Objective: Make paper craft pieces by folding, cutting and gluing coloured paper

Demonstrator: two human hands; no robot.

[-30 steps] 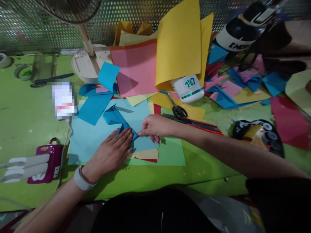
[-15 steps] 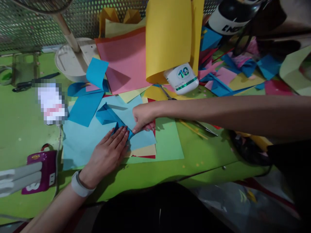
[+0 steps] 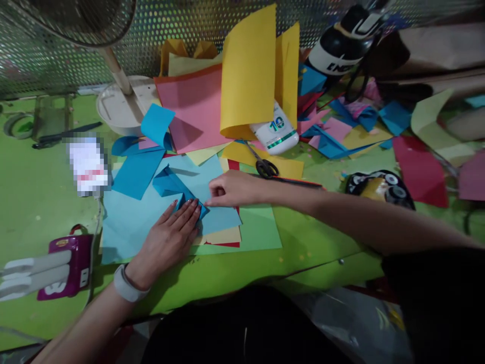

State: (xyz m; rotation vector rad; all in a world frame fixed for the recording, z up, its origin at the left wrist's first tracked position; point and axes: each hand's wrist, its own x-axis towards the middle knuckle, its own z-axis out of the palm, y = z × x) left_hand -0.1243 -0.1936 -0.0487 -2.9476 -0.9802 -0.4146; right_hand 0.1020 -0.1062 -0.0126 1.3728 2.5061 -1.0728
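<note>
A folded piece of blue paper lies on a light blue sheet, its creased strip running down toward my hands. My left hand rests flat over the lower end, fingers stretched out and pressing it down. At the right edge of that end is my right hand, its fingers curled in and the thumb tip at the paper's edge. I see nothing held in those curled fingers. Beneath the light blue sheet, a green sheet and cream and red edges show.
Black-handled scissors lie beyond my right forearm. A white tub leans under a curved yellow sheet. Coloured scraps cover the back right, near a bottle. A phone, a purple adapter and a fan base stand left.
My right hand has lifted its wrist side slightly and turned, with the thumb drawn along the fold's edge. My left hand stays on the paper. The camera view has shifted, showing more of the right side.
</note>
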